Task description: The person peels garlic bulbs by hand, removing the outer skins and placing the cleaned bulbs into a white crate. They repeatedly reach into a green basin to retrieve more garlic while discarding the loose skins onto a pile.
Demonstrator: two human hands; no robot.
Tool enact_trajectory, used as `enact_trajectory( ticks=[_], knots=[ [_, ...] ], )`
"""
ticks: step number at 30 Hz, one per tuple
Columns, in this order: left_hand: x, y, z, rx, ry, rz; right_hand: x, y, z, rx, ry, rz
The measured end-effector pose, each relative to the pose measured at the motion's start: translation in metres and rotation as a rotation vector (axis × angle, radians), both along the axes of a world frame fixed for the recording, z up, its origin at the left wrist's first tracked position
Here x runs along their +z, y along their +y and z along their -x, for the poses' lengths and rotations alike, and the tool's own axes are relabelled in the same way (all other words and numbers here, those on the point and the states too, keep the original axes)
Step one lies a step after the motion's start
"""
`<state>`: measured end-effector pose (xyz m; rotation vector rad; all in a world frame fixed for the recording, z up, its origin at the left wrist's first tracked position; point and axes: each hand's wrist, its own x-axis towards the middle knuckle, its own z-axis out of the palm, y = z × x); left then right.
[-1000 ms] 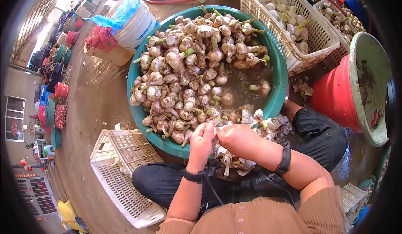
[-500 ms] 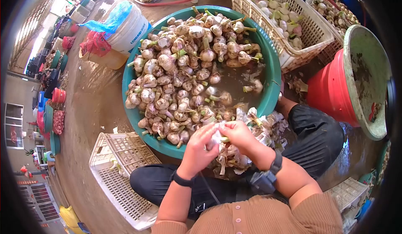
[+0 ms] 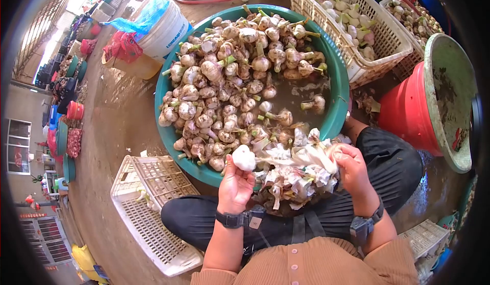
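Note:
My left hand (image 3: 235, 187) is closed on a clean white garlic bulb (image 3: 244, 158), held up at the near rim of a green tub (image 3: 343, 88). Off to the right, the fingers of my right hand (image 3: 352, 168) pinch a strip of papery garlic skin (image 3: 317, 156). Beneath and between the hands lies a heap of loose skins (image 3: 293, 185), in front of my lap. Many dirt-stained garlic bulbs (image 3: 219, 91) with cut stems are piled in the tub, with murky water showing at its right side.
A low cream crate (image 3: 166, 241) with a little garlic inside stands at my left. Beyond the tub, another crate (image 3: 393, 63) holds whiter bulbs. A red bucket (image 3: 403, 109) and a tilted green basin (image 3: 462, 152) are at the right. A white bucket (image 3: 166, 32) stands back left.
My hands have moved apart from their joined position. The left has carried the bulb left, its white surface now exposed, while the right has pulled a strip of skin away to the right.

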<state>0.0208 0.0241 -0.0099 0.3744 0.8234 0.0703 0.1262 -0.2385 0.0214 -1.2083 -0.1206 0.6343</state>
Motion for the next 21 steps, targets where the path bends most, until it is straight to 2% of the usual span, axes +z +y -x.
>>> enact_trajectory(
  ticks=[2, 4, 5, 6, 8, 10, 11, 12, 13, 14, 16, 17, 18, 20, 21],
  knots=[
    [-0.003, 0.005, -0.002, -0.025, 0.044, -0.077, 0.003, -0.008, -0.007, 0.205, -0.179, 0.438],
    [0.006, -0.001, -0.009, -0.002, 0.085, -0.164, 0.007, 0.014, 0.002, 0.429, -1.003, 1.21],
    [0.01, -0.006, -0.012, -0.012, 0.051, -0.243, 0.008, 0.029, 0.004, 0.415, -0.961, 1.222],
    [0.012, -0.013, -0.016, -0.023, 0.014, -0.319, 0.003, 0.045, 0.007, 0.346, -0.91, 1.063],
    [0.014, -0.027, -0.022, -0.042, 0.017, -0.38, 0.016, 0.082, 0.008, 0.248, -0.65, 0.678],
    [0.014, -0.033, -0.025, -0.067, 0.021, -0.338, -0.01, 0.113, 0.012, 0.282, -0.143, 0.067],
    [0.02, -0.03, -0.026, -0.002, 0.003, -0.147, -0.011, 0.103, 0.003, 0.318, 0.136, -0.177],
    [0.005, -0.013, -0.015, 0.039, -0.009, 0.001, -0.005, 0.093, -0.011, 0.355, 0.418, -0.424],
    [0.001, -0.001, -0.01, 0.051, -0.036, 0.021, -0.01, 0.098, -0.019, 0.205, 0.236, -0.632],
    [-0.002, 0.007, -0.006, 0.063, -0.062, 0.043, -0.007, 0.088, -0.03, 0.165, 0.351, -0.402],
    [0.0, 0.005, -0.011, 0.077, -0.027, -0.007, -0.004, 0.11, -0.016, 0.125, -0.057, 0.01],
    [0.0, 0.001, -0.013, 0.079, 0.008, -0.049, 0.004, 0.115, -0.008, 0.191, -0.344, 0.148],
    [-0.001, -0.002, -0.013, 0.075, 0.011, -0.042, -0.012, 0.128, 0.001, 0.088, -0.898, 0.162],
    [-0.003, -0.006, -0.012, 0.123, 0.074, -0.015, -0.021, 0.136, 0.012, 0.072, -0.826, 0.154],
    [0.012, -0.006, -0.007, 0.196, -0.027, -0.112, -0.026, 0.139, 0.006, -0.034, -0.754, 0.229]
  ],
)
